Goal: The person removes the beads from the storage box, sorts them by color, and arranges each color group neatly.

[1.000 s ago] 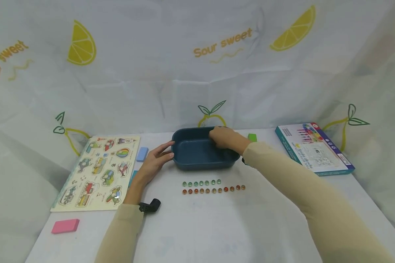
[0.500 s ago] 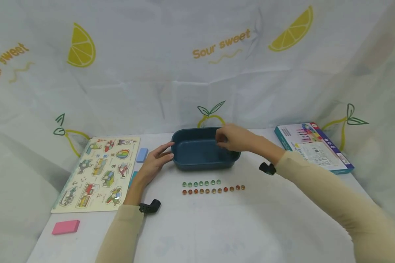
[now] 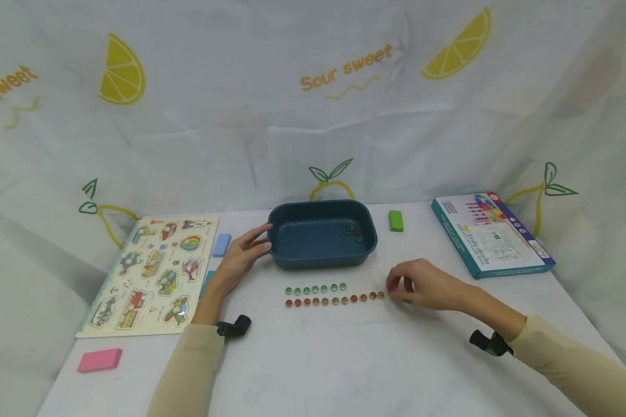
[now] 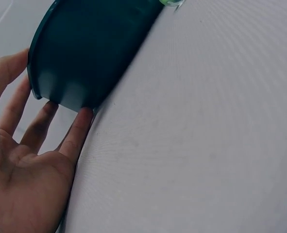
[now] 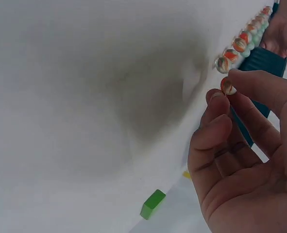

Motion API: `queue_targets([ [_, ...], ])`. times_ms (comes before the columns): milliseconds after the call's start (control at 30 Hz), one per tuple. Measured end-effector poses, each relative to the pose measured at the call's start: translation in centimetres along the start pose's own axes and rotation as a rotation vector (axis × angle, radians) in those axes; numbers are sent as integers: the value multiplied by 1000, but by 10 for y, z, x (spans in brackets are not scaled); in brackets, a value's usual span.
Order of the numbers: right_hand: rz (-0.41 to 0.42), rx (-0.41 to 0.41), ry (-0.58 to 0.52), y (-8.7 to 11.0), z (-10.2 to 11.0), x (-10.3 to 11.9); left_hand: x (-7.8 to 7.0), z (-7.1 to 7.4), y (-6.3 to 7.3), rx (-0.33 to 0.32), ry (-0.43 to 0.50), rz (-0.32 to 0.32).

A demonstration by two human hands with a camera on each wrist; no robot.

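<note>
My right hand (image 3: 428, 285) pinches an orange-streaked marble (image 5: 227, 86) between thumb and fingertips, low over the table at the right end of a row of orange marbles (image 3: 354, 299). Just behind that row runs a shorter row of green marbles (image 3: 315, 289). A dark blue rectangular bin (image 3: 318, 258) stands behind both rows, with several marbles (image 3: 352, 230) lying in its right part. At the bin's left end, my left hand (image 3: 236, 259) touches the wall with extended fingertips; the left wrist view shows those fingers (image 4: 78, 132) against its outside.
A picture puzzle board (image 3: 151, 278) lies at the left, a pink block (image 3: 99, 360) in front of it and a blue block (image 3: 221, 245) beside it. A green block (image 3: 396, 220) lies right of the bin. A flat printed box (image 3: 492, 234) lies far right.
My right hand has come out of the bin and moved toward me, down to the right end of the orange row, with a marble in its fingers. My left hand stays at the bin.
</note>
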State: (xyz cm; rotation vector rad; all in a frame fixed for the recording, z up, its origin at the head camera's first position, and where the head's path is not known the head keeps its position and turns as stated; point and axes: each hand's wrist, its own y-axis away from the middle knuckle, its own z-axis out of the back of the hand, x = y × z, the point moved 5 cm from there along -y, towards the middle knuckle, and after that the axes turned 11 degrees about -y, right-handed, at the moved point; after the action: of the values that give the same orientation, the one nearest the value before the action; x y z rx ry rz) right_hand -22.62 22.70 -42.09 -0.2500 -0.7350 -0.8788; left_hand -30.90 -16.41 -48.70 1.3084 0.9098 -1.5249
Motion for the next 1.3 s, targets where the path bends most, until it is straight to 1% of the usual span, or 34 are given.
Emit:
queue_targets([
  [133,14,-10,3,1,-7,-7,1,1,0,-3,8,3],
  [333,17,-8,14,-1,-9,-9,2,2,-2,-2,2,1],
  [467,10,-6,14,-5,-1,-5,1,3,-1,-2,-6,3],
  [567,8,-25,27,-15,12,5,0,4,-1,-3,-14,5],
  [633,22,-45,46,-27,22,15,1,5,-1,-5,-17,4],
  [700,48,-71,73,-44,32,27,1,6,0,-7,-16,3],
  [767,65,-91,104,-64,41,38,1,6,1,-6,-15,0],
  [833,65,-94,153,-85,47,46,2,7,1,-5,-10,-4],
  [933,34,-66,242,-118,51,50,3,6,1,0,-2,-5],
  [1067,-10,14,363,-153,47,43,6,5,0,3,-3,0],
  [1167,-72,75,440,-169,41,36,5,3,-1,2,-2,4],
  [1233,-119,108,488,-175,37,32,5,2,-1,3,2,3],
  [1300,-149,132,533,-179,33,30,3,1,-2,4,7,-1],
])
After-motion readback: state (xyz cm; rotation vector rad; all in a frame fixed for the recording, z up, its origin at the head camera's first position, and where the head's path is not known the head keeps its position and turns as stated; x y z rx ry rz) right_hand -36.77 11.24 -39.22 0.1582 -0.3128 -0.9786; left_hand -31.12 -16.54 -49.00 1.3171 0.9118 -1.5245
